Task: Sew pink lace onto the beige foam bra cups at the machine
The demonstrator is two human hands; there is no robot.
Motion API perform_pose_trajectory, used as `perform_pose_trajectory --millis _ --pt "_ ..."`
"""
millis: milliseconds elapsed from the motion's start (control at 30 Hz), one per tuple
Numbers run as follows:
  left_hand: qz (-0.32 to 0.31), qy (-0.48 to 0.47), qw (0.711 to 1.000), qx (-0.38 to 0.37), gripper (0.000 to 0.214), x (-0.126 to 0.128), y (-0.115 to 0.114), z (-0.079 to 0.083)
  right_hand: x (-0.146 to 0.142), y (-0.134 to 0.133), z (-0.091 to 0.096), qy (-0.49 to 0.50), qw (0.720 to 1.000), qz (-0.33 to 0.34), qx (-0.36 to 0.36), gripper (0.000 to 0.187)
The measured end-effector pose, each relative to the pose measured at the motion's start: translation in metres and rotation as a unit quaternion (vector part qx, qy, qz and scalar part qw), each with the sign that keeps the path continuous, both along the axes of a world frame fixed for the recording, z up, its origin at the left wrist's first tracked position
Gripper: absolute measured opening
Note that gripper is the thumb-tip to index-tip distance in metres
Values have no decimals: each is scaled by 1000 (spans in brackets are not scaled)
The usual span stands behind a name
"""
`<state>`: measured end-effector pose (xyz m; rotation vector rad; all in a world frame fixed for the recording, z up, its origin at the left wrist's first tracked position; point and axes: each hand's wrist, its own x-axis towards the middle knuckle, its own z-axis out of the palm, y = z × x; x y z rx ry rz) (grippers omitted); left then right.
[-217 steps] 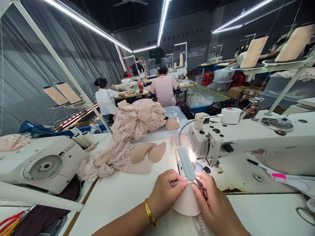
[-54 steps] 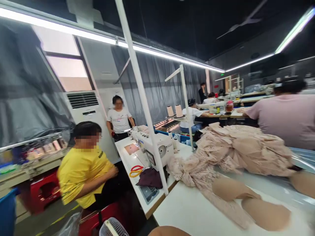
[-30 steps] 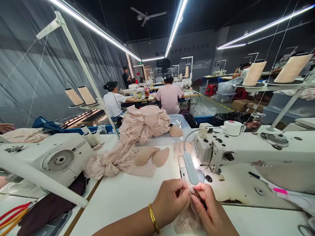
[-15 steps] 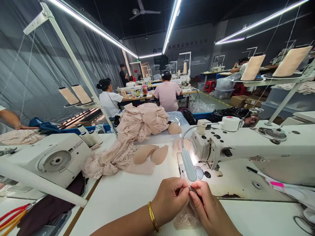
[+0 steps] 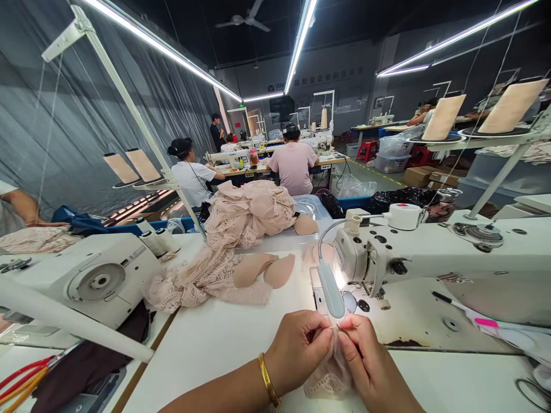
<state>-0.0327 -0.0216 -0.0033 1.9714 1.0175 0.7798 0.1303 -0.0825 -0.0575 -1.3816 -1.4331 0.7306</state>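
My left hand [image 5: 300,344], a gold bangle at its wrist, is closed in a pinch on the edge of a pale beige lace piece [image 5: 329,381]. The lace hangs down below both hands, over the white table. My right hand [image 5: 365,355] is closed too, its thumb and forefinger around a small dark thin tool [image 5: 341,328]. Most of that tool is hidden, so its kind cannot be made out. The tool's tip lies at the top edge of the lace, close to the left fingertips. Just above the hands is the grey head of a gooseneck lamp [image 5: 331,292].
A white sewing machine [image 5: 413,246] stands at the right, another machine [image 5: 99,275] at the left. Beige lace [image 5: 249,212] is piled at the back, with foam cups [image 5: 279,271] before it. A pen [image 5: 447,299] lies right; thread cones [image 5: 443,117] stand above. Co-workers sit ahead.
My right fingertips have shifted slightly right, away from the left ones, opening a small gap with lace showing between. Less of the dark tool shows. My left hand stays nearly still.
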Motion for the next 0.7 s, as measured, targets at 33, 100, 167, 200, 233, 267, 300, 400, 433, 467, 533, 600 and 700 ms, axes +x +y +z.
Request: perform_pose_trajectory --millis 33,100,167,200,233,267,300,400,433,467,533,600,700 --pt "2 1 1000 -2 17 0 0 0 0 0 1 2 1000 12 2 33" --pt "4 1 1000 -4 17 0 1 0 0 0 2 1 1000 24 10 31" --pt "3 1 1000 -5 17 0 1 0 -1 0 4 -4 1000 25 14 30" --pt "3 0 1000 -4 17 1 1 1 -2 0 5 -7 1000 21 15 29" --pt "2 -1 1000 -3 17 1 1 1 -2 0 6 -8 1000 17 16 28" --pt "1 -2 1000 -1 17 1 0 1 -3 0 6 -9 1000 13 17 28" --pt "1 -4 1000 0 17 1 0 2 -3 -1 7 -10 1000 11 17 28" --pt "-1 -6 1000 -4 16 1 0 2 -4 -1 7 -16 1000 10 15 28" --pt "-2 -6 1000 -4 16 1 1 2 -3 -1 7 -17 1000 11 13 29" --pt "-3 -6 1000 -4 16 1 0 1 -3 -1 7 -18 1000 14 9 29" --pt "-4 -3 1000 2 16 1 0 1 -3 -1 8 -20 1000 18 -2 31" --pt "-4 1 1000 9 17 1 0 0 -2 -2 9 -17 1000 7 -8 33" --pt "0 2 1000 6 16 1 0 0 -1 -3 12 -1 999 -35 -5 35"
